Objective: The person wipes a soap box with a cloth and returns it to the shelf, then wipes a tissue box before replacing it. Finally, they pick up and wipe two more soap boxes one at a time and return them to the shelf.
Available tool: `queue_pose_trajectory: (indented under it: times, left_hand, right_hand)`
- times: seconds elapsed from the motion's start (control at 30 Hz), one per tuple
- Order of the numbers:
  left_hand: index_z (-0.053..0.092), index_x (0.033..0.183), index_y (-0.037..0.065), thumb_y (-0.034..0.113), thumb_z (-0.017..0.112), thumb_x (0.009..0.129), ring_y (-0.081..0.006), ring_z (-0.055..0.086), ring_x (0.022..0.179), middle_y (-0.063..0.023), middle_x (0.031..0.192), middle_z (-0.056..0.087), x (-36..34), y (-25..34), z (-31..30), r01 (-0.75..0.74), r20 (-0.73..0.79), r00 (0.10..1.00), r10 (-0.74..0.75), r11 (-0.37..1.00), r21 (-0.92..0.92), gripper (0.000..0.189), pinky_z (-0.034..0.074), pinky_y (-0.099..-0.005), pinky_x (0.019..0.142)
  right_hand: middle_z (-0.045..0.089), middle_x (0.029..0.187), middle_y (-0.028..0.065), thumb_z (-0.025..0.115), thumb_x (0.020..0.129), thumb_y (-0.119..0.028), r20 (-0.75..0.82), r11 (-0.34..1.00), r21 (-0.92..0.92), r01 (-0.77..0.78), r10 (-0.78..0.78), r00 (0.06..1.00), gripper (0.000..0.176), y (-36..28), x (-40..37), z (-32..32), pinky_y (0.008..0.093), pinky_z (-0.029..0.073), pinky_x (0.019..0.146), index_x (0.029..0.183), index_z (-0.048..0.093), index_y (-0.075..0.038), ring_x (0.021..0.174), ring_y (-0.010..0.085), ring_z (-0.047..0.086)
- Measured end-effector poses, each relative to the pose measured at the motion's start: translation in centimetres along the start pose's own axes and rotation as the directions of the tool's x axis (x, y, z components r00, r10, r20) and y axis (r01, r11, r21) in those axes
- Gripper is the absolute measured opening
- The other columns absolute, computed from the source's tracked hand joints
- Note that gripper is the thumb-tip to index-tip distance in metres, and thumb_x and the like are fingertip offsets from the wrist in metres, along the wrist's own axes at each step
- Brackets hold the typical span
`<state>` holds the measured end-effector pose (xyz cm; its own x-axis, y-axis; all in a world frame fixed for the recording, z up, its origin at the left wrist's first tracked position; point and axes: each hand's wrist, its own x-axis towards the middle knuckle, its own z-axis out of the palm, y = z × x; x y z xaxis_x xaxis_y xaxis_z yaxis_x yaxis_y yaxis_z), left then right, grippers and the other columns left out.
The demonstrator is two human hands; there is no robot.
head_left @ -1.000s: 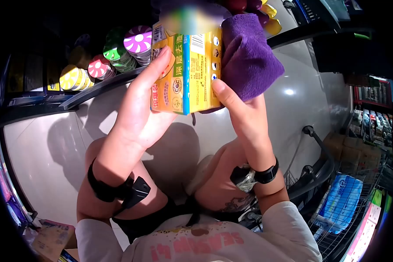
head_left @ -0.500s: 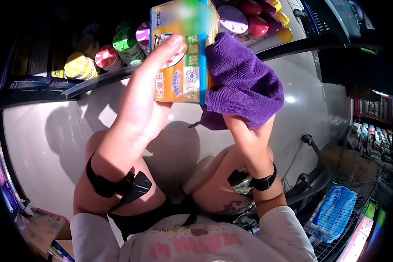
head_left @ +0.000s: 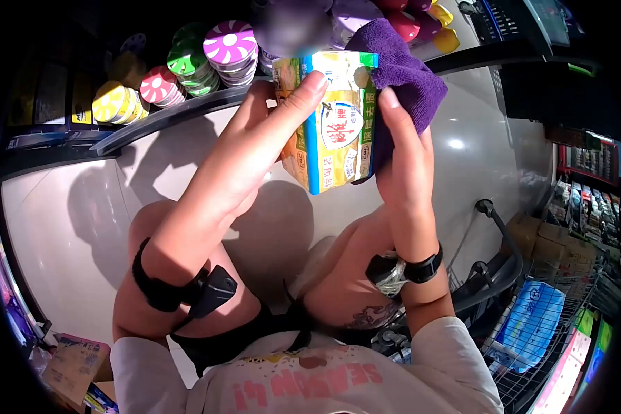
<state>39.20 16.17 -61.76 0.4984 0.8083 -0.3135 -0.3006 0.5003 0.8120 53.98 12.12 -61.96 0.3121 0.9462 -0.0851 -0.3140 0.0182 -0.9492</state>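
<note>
A yellow, blue and green pack of soap (head_left: 341, 148) is held up in front of me, above the floor. My left hand (head_left: 259, 141) is closed on its left side, with the thumb across the upper face and the fingers mostly hidden behind. At the right side, my right hand (head_left: 407, 162) grips a purple cloth (head_left: 417, 83). The cloth lies against the pack's right edge and back, and the right thumb points up beside that edge. The other right fingers are hidden behind the pack and cloth.
A low shelf holds stacks of round containers with purple (head_left: 230, 43), green, red and yellow lids. To the right, a wire cart (head_left: 507, 383) carries a blue package (head_left: 531, 324), near cardboard boxes (head_left: 555, 241). Another cardboard box (head_left: 72, 366) is at lower left.
The pack has come lower and turned, so a different printed face shows. My right hand has rotated: its thumb now shows beside the pack, and the cloth hangs behind it.
</note>
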Motion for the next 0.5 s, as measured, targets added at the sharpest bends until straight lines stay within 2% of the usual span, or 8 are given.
queue_pose_trajectory:
  times: [0.17, 0.23, 0.3, 0.33, 0.37, 0.43, 0.47, 0.5]
  left_hand:
    - [0.046, 0.116, 0.002, 0.044, 0.055, 0.085, -0.0121, 0.055, 0.096, -0.0069, 0.104, 0.057, 0.1, 0.1, -0.6, 0.002, -0.020, 1.000, -0.002, 1.000, 0.009, 0.053, 0.044, -0.0266, 0.080]
    - [0.048, 0.117, 0.002, 0.047, 0.054, 0.084, -0.0120, 0.056, 0.096, -0.0074, 0.105, 0.058, 0.3, 0.0, -0.7, -0.023, -0.057, 0.998, 0.023, 1.000, -0.005, 0.056, 0.044, -0.0263, 0.080]
    - [0.050, 0.116, 0.003, 0.049, 0.054, 0.083, -0.0126, 0.058, 0.093, -0.0073, 0.102, 0.059, 0.5, 0.1, -1.1, 0.034, -0.125, 0.991, -0.042, 0.997, -0.066, 0.056, 0.046, -0.0269, 0.080]
    - [0.053, 0.114, 0.005, 0.051, 0.054, 0.082, -0.0138, 0.060, 0.090, -0.0069, 0.099, 0.061, 0.8, -0.1, -1.2, -0.028, -0.086, 0.996, 0.013, 0.985, -0.172, 0.055, 0.047, -0.0283, 0.080]
    - [0.055, 0.112, 0.008, 0.051, 0.055, 0.081, -0.0151, 0.061, 0.088, -0.0059, 0.098, 0.062, 0.8, 0.3, -0.9, 0.008, -0.146, 0.988, -0.051, 0.959, -0.283, 0.053, 0.048, -0.0301, 0.080]
    - [0.052, 0.114, 0.010, 0.044, 0.049, 0.087, -0.0131, 0.060, 0.087, -0.0029, 0.098, 0.061, 1.4, 0.3, -1.7, 0.076, -0.142, 0.979, -0.149, 0.903, -0.422, 0.043, 0.049, -0.0298, 0.076]
    - [0.053, 0.112, 0.011, 0.044, 0.050, 0.087, -0.0137, 0.061, 0.088, -0.0021, 0.100, 0.061, 1.0, 0.4, -1.9, 0.081, -0.121, 0.983, -0.139, 0.915, -0.396, 0.042, 0.050, -0.0295, 0.075]
    - [0.053, 0.111, 0.011, 0.044, 0.048, 0.088, -0.0138, 0.061, 0.089, -0.0023, 0.102, 0.061, 1.0, 0.6, -1.7, 0.088, -0.133, 0.980, -0.146, 0.925, -0.369, 0.041, 0.051, -0.0299, 0.075]
  right_hand:
    - [0.058, 0.096, 0.0040, 0.062, 0.082, -0.009, 0.162, 0.965, -0.237, 0.115, -0.078, 0.984, 0.032, 0.3, -0.3, -0.1, 0.0238, 0.045, 0.073, 0.110, 0.050, 0.001, 0.085, 0.0094, 0.055]
    - [0.057, 0.095, 0.0029, 0.064, 0.080, -0.008, 0.187, 0.961, -0.245, 0.128, -0.083, 0.979, 0.036, 0.1, -0.6, 0.1, 0.0217, 0.045, 0.067, 0.112, 0.050, -0.001, 0.079, 0.0073, 0.054]
    - [0.057, 0.090, 0.0015, 0.065, 0.079, -0.009, 0.233, 0.920, -0.382, 0.090, 0.001, 0.972, 0.038, -0.9, -1.2, 0.4, 0.0197, 0.045, 0.061, 0.114, 0.050, -0.003, 0.074, 0.0058, 0.053]
    - [0.058, 0.085, 0.0013, 0.064, 0.078, -0.005, 0.203, 0.912, -0.411, 0.013, 0.078, 0.976, 0.033, -1.3, -1.4, 0.8, 0.0182, 0.043, 0.056, 0.110, 0.056, -0.004, 0.069, 0.0042, 0.051]
    - [0.058, 0.085, 0.0013, 0.064, 0.078, -0.005, 0.213, 0.917, -0.399, 0.016, 0.075, 0.974, 0.033, -1.2, -1.4, 0.5, 0.0182, 0.043, 0.056, 0.110, 0.056, -0.004, 0.069, 0.0042, 0.051]
    - [0.062, 0.087, 0.0055, 0.064, 0.074, -0.002, 0.469, 0.759, -0.487, 0.433, -0.191, 0.862, 0.029, -0.6, -1.1, -0.4, 0.0220, 0.046, 0.062, 0.103, 0.062, -0.003, 0.073, 0.0091, 0.056]
    - [0.063, 0.097, 0.0118, 0.065, 0.069, 0.000, 0.544, 0.674, -0.445, 0.590, -0.321, 0.776, 0.030, -0.4, -0.7, -0.2, 0.0285, 0.047, 0.074, 0.099, 0.065, -0.002, 0.083, 0.0185, 0.061]
    - [0.058, 0.110, 0.0187, 0.066, 0.067, -0.001, 0.549, 0.701, -0.418, 0.578, -0.311, 0.776, 0.036, -0.4, -1.0, -0.1, 0.0357, 0.042, 0.089, 0.103, 0.062, 0.000, 0.103, 0.0300, 0.056]
